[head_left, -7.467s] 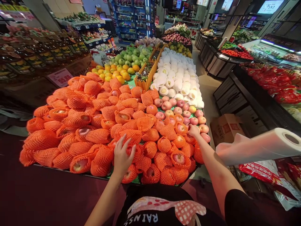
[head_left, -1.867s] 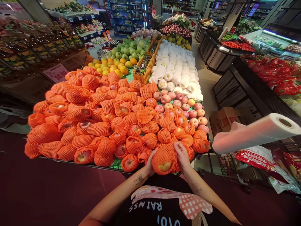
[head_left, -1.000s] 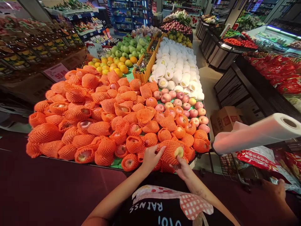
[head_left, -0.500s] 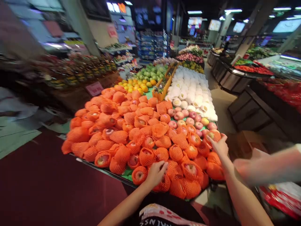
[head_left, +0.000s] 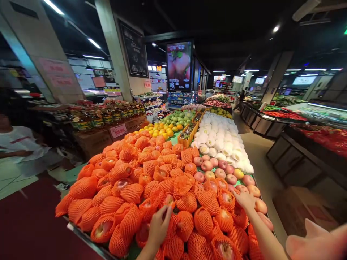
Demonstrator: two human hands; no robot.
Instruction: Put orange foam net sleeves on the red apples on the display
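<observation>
My left hand (head_left: 160, 224) is low over the orange foam-netted apples (head_left: 187, 202), its thumb and forefinger apart beside a netted apple (head_left: 168, 200). Nothing shows between those fingers. Further right, my right hand (head_left: 245, 200) reaches over the display's right side, fingers stretched out where the netted apples meet the bare apples (head_left: 220, 173). Its fingertips are close to a pink apple (head_left: 231, 188); whether they touch it I cannot tell. Bare apples (head_left: 260, 206) line the edge beside that hand.
White-netted fruit (head_left: 221, 135) and yellow fruit (head_left: 159, 129) lie beyond. A slatted orange divider (head_left: 189, 135) runs between sections. A blurred, pale limb (head_left: 317, 240) intrudes at lower right, near a cardboard box (head_left: 303, 207). Someone in white (head_left: 24, 144) is at the left.
The view has tilted up. My right hand held an apple at the right edge; now that hand reaches leftward without it. My left hand has shifted left over the netted apples.
</observation>
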